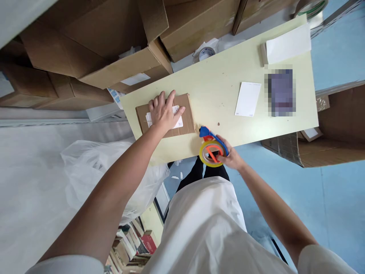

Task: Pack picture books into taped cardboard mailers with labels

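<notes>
My left hand (164,112) lies with spread fingers on top of a small cardboard box (182,131), partly covering the white label (178,122) on it. The box rests on the left part of the pale yellow table (219,99). My right hand (229,154) is closed round a blue and orange tape dispenser (218,140) carrying a yellow-edged roll of tape. The dispenser is by the table's front edge, its blue head close to the box's lower right corner. Whether tape runs from it to the box I cannot tell.
A white card (248,99), a blurred dark item (281,92) and a stack of white paper (288,45) lie to the right. Large open cartons (119,72) line the back, near a tape roll (207,53). Another carton (336,129) stands right; a plastic bag (85,163) hangs left.
</notes>
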A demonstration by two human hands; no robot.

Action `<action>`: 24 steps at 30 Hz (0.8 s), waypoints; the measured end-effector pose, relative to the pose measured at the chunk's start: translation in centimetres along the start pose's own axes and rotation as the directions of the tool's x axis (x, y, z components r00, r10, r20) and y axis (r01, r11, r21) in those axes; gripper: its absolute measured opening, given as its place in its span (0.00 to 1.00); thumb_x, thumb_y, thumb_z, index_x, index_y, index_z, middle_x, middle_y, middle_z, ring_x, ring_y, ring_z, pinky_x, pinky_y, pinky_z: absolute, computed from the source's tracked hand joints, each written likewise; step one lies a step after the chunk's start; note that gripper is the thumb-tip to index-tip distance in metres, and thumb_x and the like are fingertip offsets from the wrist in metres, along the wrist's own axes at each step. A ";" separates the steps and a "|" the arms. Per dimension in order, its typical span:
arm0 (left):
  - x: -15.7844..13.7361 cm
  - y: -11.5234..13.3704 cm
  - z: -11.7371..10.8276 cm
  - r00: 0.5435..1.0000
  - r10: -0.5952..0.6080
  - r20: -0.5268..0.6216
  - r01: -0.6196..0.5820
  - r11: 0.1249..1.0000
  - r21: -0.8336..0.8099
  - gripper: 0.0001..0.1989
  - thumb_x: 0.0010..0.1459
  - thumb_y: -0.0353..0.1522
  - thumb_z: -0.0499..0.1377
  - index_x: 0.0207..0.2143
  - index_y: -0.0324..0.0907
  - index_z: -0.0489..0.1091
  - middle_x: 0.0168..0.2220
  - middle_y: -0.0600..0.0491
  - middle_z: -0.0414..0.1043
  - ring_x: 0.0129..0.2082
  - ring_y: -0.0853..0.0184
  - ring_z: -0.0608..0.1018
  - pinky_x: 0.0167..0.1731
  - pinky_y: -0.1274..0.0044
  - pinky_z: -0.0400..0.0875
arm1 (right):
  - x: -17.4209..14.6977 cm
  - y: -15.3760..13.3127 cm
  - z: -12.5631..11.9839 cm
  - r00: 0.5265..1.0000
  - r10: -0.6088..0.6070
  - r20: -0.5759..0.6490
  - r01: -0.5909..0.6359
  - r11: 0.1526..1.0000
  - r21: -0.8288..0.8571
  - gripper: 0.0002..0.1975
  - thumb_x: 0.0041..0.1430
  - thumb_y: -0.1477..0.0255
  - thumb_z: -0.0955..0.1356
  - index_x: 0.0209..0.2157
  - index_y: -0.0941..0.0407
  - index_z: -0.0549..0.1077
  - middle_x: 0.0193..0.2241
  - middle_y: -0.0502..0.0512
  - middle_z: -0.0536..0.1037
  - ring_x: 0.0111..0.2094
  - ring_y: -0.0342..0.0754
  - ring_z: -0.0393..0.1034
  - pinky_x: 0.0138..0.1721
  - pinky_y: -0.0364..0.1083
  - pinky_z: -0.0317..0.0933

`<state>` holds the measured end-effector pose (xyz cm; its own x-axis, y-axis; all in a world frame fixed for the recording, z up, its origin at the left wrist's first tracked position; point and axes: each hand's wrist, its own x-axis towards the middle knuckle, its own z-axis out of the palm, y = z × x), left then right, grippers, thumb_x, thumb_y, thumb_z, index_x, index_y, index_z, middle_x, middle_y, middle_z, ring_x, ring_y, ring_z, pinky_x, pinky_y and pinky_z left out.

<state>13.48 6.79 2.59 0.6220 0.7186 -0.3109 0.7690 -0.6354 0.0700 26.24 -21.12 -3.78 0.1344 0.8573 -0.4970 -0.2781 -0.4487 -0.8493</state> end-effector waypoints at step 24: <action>0.2 -1.9 -1.5 0.995 0.097 0.038 -0.095 0.994 -0.044 0.40 0.55 0.47 0.51 0.66 0.50 0.38 0.68 0.49 0.39 0.65 0.47 0.43 0.58 0.54 0.41 | 16.1 -11.1 -3.8 0.993 -0.024 0.118 0.044 0.984 -0.170 0.39 0.40 0.75 0.70 0.57 0.49 0.61 0.46 0.52 0.74 0.50 0.57 0.67 0.51 0.58 0.65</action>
<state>12.31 8.58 3.79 0.6877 0.6423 -0.3384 0.7119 -0.6879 0.1411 35.14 -3.27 -3.02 0.0274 0.8917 -0.4519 -0.1062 -0.4469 -0.8883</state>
